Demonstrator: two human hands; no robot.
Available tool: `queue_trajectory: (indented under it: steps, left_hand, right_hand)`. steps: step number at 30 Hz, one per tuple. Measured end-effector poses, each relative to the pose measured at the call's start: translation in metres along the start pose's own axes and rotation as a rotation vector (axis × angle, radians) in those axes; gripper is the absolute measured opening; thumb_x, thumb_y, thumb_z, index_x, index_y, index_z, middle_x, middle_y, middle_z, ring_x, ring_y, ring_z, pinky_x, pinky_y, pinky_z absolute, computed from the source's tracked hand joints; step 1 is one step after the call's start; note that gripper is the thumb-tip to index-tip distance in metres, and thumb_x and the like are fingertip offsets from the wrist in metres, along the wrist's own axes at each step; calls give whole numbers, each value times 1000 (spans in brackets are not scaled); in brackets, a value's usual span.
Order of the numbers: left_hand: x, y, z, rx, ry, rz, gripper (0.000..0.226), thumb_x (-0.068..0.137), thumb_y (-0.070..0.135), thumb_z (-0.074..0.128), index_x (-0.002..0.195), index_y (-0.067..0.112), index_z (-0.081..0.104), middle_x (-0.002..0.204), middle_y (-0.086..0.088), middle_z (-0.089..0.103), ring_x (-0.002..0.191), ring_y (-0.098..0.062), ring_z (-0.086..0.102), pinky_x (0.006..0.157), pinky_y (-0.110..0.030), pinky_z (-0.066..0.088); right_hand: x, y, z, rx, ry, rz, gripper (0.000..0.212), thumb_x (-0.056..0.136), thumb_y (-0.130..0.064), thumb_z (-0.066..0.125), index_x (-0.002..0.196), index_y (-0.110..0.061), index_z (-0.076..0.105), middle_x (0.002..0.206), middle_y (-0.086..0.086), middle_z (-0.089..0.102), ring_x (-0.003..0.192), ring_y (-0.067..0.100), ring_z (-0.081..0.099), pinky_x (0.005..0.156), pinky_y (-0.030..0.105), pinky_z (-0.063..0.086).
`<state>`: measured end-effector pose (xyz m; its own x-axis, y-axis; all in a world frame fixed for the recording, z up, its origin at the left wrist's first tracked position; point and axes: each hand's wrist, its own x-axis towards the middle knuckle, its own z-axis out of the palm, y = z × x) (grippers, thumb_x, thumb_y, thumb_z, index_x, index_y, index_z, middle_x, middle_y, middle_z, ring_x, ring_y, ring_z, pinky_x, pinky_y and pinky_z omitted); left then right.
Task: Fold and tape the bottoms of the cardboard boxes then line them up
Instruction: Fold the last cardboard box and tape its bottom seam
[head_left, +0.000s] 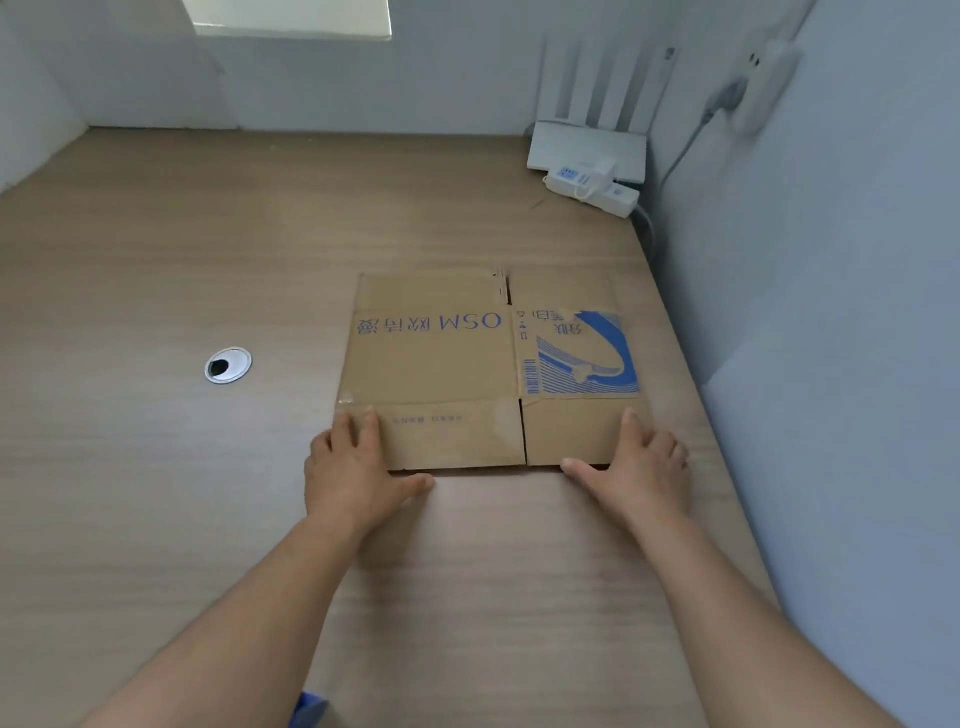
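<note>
A flattened brown cardboard box (441, 364) with blue print lies flat on the wooden desk (156, 260), right of centre. My left hand (353, 467) rests with straight fingers on the near left corner of the box, its thumb along the near edge. At the near right corner my right hand (639, 467) lies the same way, fingers straight on the flap, thumb at the edge. Neither hand curls round the cardboard. No tape is in view.
A round metal cable grommet (227, 365) sits in the desk to the left. A white router (587, 150) and a power strip (597, 187) stand in the far right corner. A white wall (831, 312) borders the desk on the right. A blue object (307, 709) peeks in at the bottom edge.
</note>
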<state>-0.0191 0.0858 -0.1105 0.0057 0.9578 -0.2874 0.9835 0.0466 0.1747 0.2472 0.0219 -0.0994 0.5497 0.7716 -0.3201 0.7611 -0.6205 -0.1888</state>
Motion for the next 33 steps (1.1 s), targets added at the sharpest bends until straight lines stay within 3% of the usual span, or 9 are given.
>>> queue_trajectory:
  steps: [3, 7, 10, 13, 16, 19, 23, 26, 33]
  left_hand:
    - [-4, -4, 0, 15, 61, -23, 106, 63, 78, 60, 145, 23, 22, 153, -10, 16, 130, -35, 27, 107, -41, 28]
    - [-14, -19, -11, -47, 66, -26, 91, 73, 76, 52, 147, 30, 26, 152, -3, 25, 133, -32, 25, 109, -40, 25]
    - [-23, -26, -32, -158, 129, -13, 61, 89, 54, 48, 145, 33, 36, 144, -2, 41, 128, -30, 33, 105, -37, 30]
    - [-39, -29, -55, -158, 256, 80, 37, 97, 40, 45, 132, 34, 54, 122, -1, 61, 112, -29, 47, 91, -33, 36]
    - [-67, -22, -78, -328, 276, 201, 31, 97, 45, 43, 102, 26, 67, 81, 4, 65, 93, -25, 56, 68, -31, 40]
    - [-102, -9, -105, -583, 243, 175, 31, 97, 43, 45, 96, 20, 66, 79, 9, 67, 83, -18, 60, 74, -35, 47]
    - [-136, -6, -139, -542, 363, 132, 35, 98, 38, 43, 96, 10, 64, 85, -12, 65, 85, -31, 57, 76, -42, 46]
    - [-158, -11, -163, -508, 419, 69, 26, 97, 35, 43, 97, 17, 61, 88, -8, 64, 85, -29, 54, 70, -36, 42]
    - [-189, -16, -194, -691, 286, 12, 15, 78, 22, 49, 86, 20, 62, 80, -7, 68, 72, -33, 67, 65, -44, 58]
  right_hand:
    - [-4, 2, -3, 21, 25, -14, 110, 66, -72, 65, 148, -23, 10, 142, 18, 26, 133, 34, 23, 110, 39, 24]
    - [-12, 8, -15, 177, 74, -88, 89, 72, -65, 66, 144, -25, 32, 132, 11, 34, 125, 28, 35, 105, 36, 32]
    - [-24, 6, -31, 515, 207, -106, 61, 83, -31, 69, 138, -19, 45, 130, 8, 37, 112, 25, 49, 94, 29, 38]
    - [-35, -3, -53, 862, 426, 19, 60, 85, 0, 54, 141, -13, 38, 139, 9, 44, 116, 24, 49, 94, 25, 35]
    - [-43, -11, -70, 1082, 384, 79, 46, 87, -7, 56, 131, -16, 46, 131, 11, 56, 113, 29, 56, 93, 33, 43]
    - [-64, -24, -75, 1022, 191, -50, 11, 91, -18, 55, 100, -17, 60, 99, 5, 68, 88, 24, 63, 70, 33, 49]
    - [-98, -38, -96, 788, 351, -270, 16, 98, -23, 45, 97, -14, 58, 90, 2, 61, 80, 21, 58, 67, 29, 43]
    - [-121, -41, -127, 669, 493, -362, 28, 95, -17, 46, 68, -13, 40, 65, 6, 48, 61, 23, 45, 51, 31, 31]
    - [-165, -36, -174, 466, 453, -399, 32, 89, -12, 46, 61, -17, 30, 62, 2, 38, 58, 22, 37, 49, 29, 20]
